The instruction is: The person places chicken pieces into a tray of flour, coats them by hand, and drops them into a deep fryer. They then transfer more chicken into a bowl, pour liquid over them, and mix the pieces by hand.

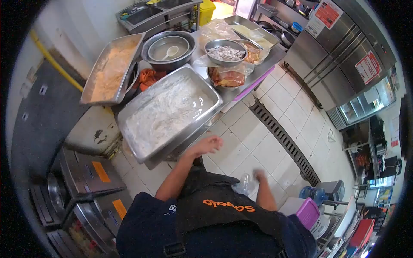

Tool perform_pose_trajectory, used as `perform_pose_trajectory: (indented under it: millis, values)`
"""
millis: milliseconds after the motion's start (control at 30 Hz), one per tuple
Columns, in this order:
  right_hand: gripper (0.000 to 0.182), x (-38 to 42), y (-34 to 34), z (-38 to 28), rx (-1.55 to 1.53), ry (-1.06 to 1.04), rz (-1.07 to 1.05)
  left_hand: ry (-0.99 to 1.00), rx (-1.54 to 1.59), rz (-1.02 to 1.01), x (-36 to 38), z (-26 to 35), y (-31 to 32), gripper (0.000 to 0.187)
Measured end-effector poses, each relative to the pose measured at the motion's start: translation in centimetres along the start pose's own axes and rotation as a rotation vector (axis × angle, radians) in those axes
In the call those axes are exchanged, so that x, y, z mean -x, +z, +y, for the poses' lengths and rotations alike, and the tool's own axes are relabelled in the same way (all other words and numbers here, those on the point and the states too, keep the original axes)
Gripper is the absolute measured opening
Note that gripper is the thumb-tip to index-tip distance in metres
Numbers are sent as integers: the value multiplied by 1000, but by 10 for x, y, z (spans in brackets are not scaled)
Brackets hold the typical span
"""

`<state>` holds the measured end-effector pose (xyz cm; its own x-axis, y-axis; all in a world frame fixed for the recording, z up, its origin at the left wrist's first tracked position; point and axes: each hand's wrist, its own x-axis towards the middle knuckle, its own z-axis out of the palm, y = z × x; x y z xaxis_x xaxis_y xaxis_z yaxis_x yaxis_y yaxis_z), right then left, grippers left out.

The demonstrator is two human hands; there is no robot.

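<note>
My left hand [207,145] is in the air in front of my body, just off the near corner of a deep steel pan [214,91]. Its fingers are loosely bent and apart, with nothing in them. White flour [165,109] is spread unevenly over the bottom of that pan. Lower on the right is my right hand [260,174], dark and smeared by motion, its fingers unclear. Between it and my apron [223,202] shows a clear plastic item [244,185], close beside the hand.
Another steel pan with orange-tinted powder [112,64] stands at the left. Behind are nested metal bowls [150,53] with a white ladle [171,52], a bowl of pale pieces [226,53], and bagged meat [227,77]. A drain grate [284,142] crosses the tiled floor; steel fridges [340,47] stand right.
</note>
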<state>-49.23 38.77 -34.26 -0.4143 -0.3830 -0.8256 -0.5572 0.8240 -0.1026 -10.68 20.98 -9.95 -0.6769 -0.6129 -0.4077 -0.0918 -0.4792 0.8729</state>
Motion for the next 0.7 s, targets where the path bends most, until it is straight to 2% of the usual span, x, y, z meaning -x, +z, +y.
perform_pose_trajectory:
  millis: [33,67,100,133,167,200,267,333,367,400,433,500,533,567,633,667,700]
  values:
    - [37,27,-44,-55,105,-263,240,14,10,48,-11,21,-17,19]
    - [35,8,-67,-86,22,-398,628,25,26,99,-22,36,-31,17]
    - [36,-26,-117,-112,-67,-343,312,7,31,92,-33,46,-44,17]
    - [33,12,-139,-157,90,-693,714,84,91,195,-45,57,-56,17]
    - [30,70,-175,-215,-653,-653,359,170,149,299,-59,70,-67,16]
    - [29,120,-207,-261,-875,-667,223,169,144,294,-72,85,-75,16]
    - [25,141,-245,-318,-788,-868,186,355,328,445,-93,111,-82,16]
    - [24,144,-271,-367,-938,-971,54,408,345,516,-114,134,-85,17]
    - [24,131,-282,-388,-942,-967,52,471,358,585,-127,143,-89,18]
    - [26,119,-293,-409,-723,-1068,161,427,425,593,-141,152,-97,29]
    - [28,108,-303,-426,-499,-1156,273,427,419,586,-153,161,-102,29]
    - [29,121,-315,-464,-49,-1151,461,425,547,661,-175,177,-112,42]
    - [31,118,-318,-480,-38,-1155,403,433,538,612,-184,182,-122,52]
    - [31,101,-323,-488,-43,-1162,400,435,531,617,-193,190,-127,52]
    - [31,67,-321,-506,-184,-939,116,263,453,582,-203,209,-138,59]
    - [31,74,-326,-509,-181,-951,99,230,433,630,-203,225,-130,53]
    - [31,99,-336,-511,-109,-936,186,232,441,661,-208,226,-133,53]
